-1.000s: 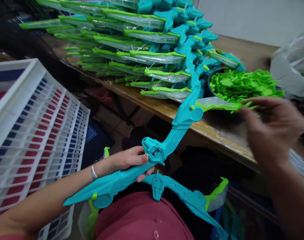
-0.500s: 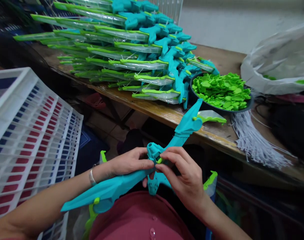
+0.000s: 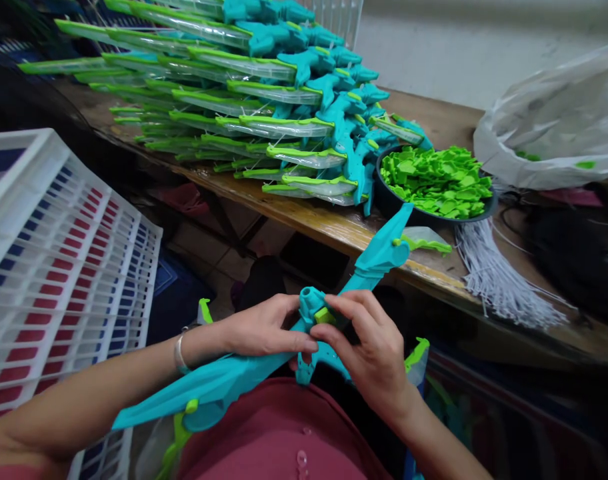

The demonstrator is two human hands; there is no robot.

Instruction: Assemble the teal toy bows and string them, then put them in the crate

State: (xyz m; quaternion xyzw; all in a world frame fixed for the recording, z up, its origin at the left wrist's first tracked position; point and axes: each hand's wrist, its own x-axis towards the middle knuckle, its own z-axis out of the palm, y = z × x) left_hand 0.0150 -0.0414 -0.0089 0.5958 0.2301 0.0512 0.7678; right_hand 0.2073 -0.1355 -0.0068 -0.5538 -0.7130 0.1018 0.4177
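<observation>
A long turquoise plastic toy frame point(image 3: 224, 377) lies slantwise across my lap, with a knobbed hub at its middle. My left hand point(image 3: 264, 328) is closed round the frame just beside the hub, thumb on top. My right hand point(image 3: 371, 350) pinches a small lime-green plastic piece point(image 3: 325, 316) against the side of the hub. Whether the piece is fully seated I cannot tell, as fingers cover part of it. Green-edged clear film parts point(image 3: 427, 240) hang from both ends of the frame.
Stacked turquoise frames with green-edged film point(image 3: 304, 127) fill the wooden bench point(image 3: 329, 230). Beside them stand a dark bowl point(image 3: 409, 210) of green pieces, a bundle of white ties point(image 3: 504, 280) and a plastic bag point(image 3: 549, 127). A white crate point(image 3: 129, 220) stands at left.
The green piece has moved up and turned against the hub, showing a wider face now. The frame has tilted slightly, and my left thumb lies flatter along it.
</observation>
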